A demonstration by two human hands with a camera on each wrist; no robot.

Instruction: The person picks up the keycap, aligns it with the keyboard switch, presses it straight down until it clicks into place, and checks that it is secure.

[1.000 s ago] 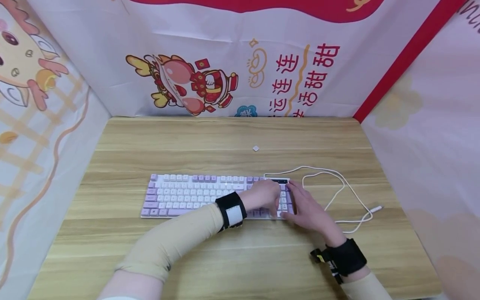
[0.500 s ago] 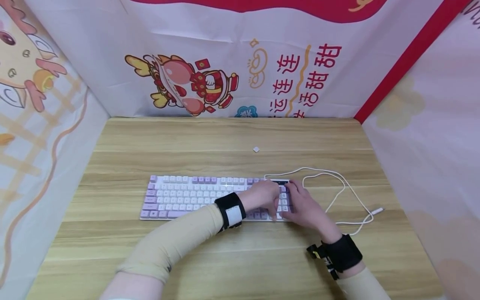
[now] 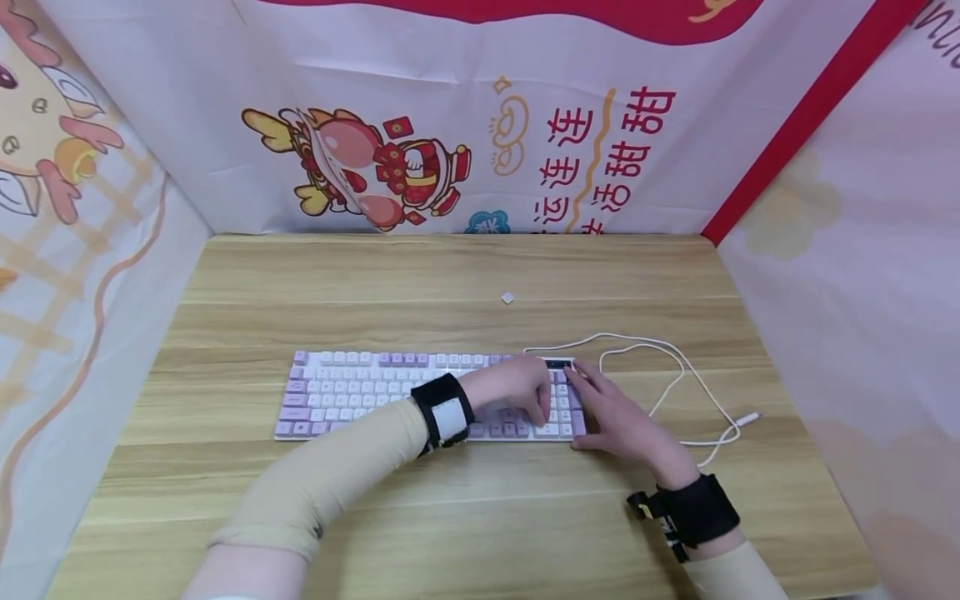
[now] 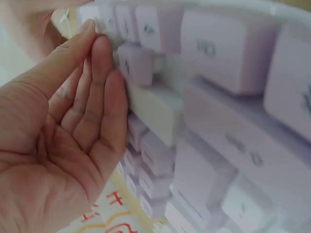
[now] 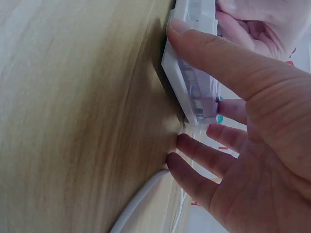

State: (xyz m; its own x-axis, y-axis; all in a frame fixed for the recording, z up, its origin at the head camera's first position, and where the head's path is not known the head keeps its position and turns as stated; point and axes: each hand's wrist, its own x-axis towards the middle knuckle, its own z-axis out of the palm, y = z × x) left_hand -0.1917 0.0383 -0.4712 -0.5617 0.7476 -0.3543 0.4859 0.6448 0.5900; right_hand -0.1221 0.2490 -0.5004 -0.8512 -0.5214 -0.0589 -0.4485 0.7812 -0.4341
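Note:
A white keyboard (image 3: 360, 396) with white and lavender keys lies across the middle of the table. Over the keys at its right end is my left hand (image 3: 517, 387), fingers bent and thumb pointing down at the front rows. The left wrist view shows its thumb tip meeting the index fingertip close over the keys (image 4: 216, 39), with nothing visible between them. My right hand (image 3: 618, 417) spans the keyboard's right end, thumb at the near corner and index finger by the far one. In the right wrist view the thumb (image 5: 209, 51) rests on the edge, while the other fingers spread loosely.
A small white keycap (image 3: 507, 297) lies alone on the wooden table (image 3: 420, 533), behind the keyboard. A white cable (image 3: 701, 383) loops over the table to the right, ending in a plug (image 3: 748, 418). Printed cloth walls (image 3: 465, 75) surround the table.
My left thumb has lifted from the front row and moved slightly back over the keys. The right thumb has shifted from the front keys to the keyboard's near right corner.

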